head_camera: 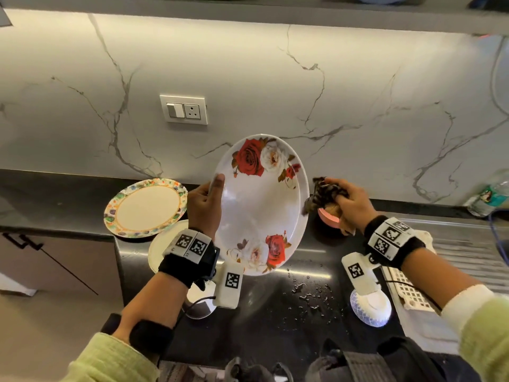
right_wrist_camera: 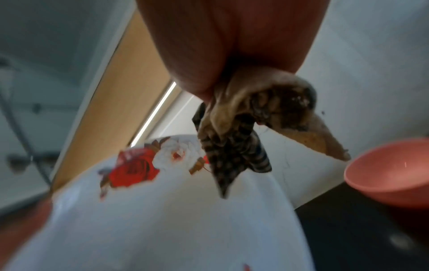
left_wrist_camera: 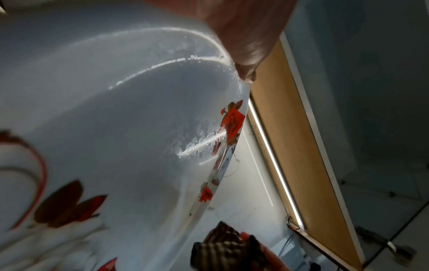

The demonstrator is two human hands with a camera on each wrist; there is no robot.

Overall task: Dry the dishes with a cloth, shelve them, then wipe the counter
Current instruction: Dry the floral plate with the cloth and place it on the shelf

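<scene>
A white plate with red and white roses (head_camera: 261, 205) (left_wrist_camera: 120, 132) (right_wrist_camera: 162, 220) is held tilted above the black counter (head_camera: 275, 312). My left hand (head_camera: 205, 205) grips its left rim, thumb (left_wrist_camera: 243, 55) on the face. My right hand (head_camera: 347, 202) holds a bunched dark patterned cloth (head_camera: 325, 193) (right_wrist_camera: 234, 146) (left_wrist_camera: 227, 243) just beside the plate's right rim; I cannot tell whether cloth and plate touch. Water drops show on the plate in the left wrist view.
A plate with a colourful rim (head_camera: 146, 208) and a plain white plate (head_camera: 162, 246) lie on the counter at left. A pink bowl (head_camera: 329, 215) (right_wrist_camera: 390, 174) sits behind the cloth. Water drops (head_camera: 311, 292) spot the counter. A white rack (head_camera: 407, 290) and a bottle (head_camera: 490, 195) stand at right.
</scene>
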